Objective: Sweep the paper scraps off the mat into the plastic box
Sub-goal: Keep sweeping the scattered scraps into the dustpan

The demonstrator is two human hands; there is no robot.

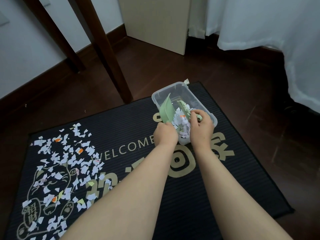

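A clear plastic box [161,96] stands on the far part of the black welcome mat [199,196], with a heap of paper scraps [182,125] inside it. My left hand [165,135] grips a pale green dustpan [167,110] tilted up over the box. My right hand [201,128] holds a small green brush [184,107] over the scraps in the box. Many white, orange and yellow paper scraps [60,163] lie scattered over the mat's left half.
Two dark wooden table legs [110,54] stand on the brown wood floor [233,80] beyond the mat. A beige cabinet [155,23] is at the back. White cloth [277,32] hangs at the right.
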